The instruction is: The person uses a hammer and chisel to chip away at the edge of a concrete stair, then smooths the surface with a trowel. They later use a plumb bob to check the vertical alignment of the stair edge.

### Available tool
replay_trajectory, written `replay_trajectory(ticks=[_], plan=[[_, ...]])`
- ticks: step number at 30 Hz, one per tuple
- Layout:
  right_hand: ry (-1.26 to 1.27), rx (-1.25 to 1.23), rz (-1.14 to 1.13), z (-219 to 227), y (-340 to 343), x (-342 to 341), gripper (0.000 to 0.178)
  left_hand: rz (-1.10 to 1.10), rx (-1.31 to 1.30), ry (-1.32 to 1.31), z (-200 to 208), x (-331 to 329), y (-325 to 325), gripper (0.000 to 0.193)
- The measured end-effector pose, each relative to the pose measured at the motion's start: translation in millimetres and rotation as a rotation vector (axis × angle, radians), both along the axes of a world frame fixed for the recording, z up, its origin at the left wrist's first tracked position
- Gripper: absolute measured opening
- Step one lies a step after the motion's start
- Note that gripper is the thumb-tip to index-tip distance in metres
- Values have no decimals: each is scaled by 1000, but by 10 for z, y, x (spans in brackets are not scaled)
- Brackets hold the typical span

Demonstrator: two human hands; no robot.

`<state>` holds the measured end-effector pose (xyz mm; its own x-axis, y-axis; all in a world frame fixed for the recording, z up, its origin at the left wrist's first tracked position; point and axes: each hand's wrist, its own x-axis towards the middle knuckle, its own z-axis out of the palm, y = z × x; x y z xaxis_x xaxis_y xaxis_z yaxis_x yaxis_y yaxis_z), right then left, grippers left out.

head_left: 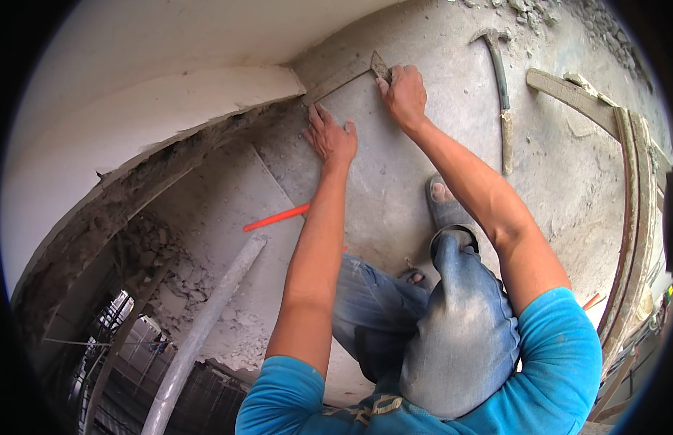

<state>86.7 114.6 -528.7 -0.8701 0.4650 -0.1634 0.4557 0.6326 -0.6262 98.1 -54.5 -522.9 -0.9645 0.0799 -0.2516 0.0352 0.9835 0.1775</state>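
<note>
My right hand is closed around a small trowel, its pointed grey blade showing past the fingers. The blade is at the far end of a flat grey strip lying along the wall's foot. By the strip's near end, my left hand rests with fingers spread, fingertips down beside the broken wall edge; I see nothing held in it. A red-orange stick-like thing lies on the floor, partly hidden by my left forearm. To the right lies a claw hammer with a worn handle.
A white wall with a broken lower edge runs along the left. A metal pole slants up beside an opening with rubble. Wooden planks stand at right; more rubble lies at the back.
</note>
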Motion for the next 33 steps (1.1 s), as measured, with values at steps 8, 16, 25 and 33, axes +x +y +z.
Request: replay_trajectory(ticks=[8, 16, 25, 33], plan=[[33, 67, 152, 34, 111, 59, 27, 17, -4, -9, 6, 0, 2, 82], [-3, 45, 186, 48, 182, 77, 28, 11, -32, -56, 98, -36, 3, 81], [15, -56, -88, -23, 545, 293, 31, 13, 169, 11, 34, 23, -106, 78], [90, 78, 187, -18, 271, 371, 42, -5, 151, 40, -4, -11, -149, 81]])
